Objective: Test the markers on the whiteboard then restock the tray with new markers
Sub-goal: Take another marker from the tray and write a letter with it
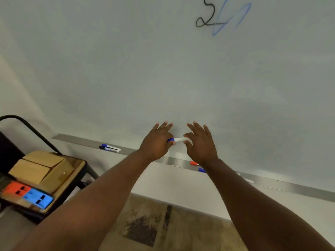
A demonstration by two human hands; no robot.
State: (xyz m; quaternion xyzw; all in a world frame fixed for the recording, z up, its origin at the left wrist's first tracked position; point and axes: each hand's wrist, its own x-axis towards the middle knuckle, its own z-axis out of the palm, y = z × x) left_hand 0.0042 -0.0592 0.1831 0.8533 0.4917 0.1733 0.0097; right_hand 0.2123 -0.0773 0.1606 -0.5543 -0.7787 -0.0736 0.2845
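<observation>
Marker (178, 139): white barrel, blue cap, held level in the air just in front of the whiteboard (163, 69) and a little above the tray (87, 142), spanning the gap between the two hands.

Left hand (155, 142): thumb and forefinger pinch the blue-capped end; the other fingers are straight and fanned upward. Right hand (201, 144): thumb and forefinger pinch the white end of the barrel; the remaining fingers are spread wide. The hands are near each other but not touching. Cannot tell whether the cap is fully seated on the barrel; the left fingers cover the join.

Tray: a metal ledge along the bottom edge of the board. It holds two markers (109, 148) lying side by side to the left of the hands, one blue-capped, one black-capped. Under the right wrist lie a red-capped marker (193, 163) and a blue-capped marker (201, 170); only their cap ends show, the barrels are hidden by the forearm.

Board, upper area: a black scribble (206, 15) overlapped by a fainter blue scribble (232, 17), both cut off by the top edge.

Left of frame: a black-framed cart (79, 171) with a wooden shelf carrying closed cardboard boxes (39, 167), plus a red box (16, 189) and a blue box (38, 198) touching side by side. Their contents are not visible; this corner is blurred.
</observation>
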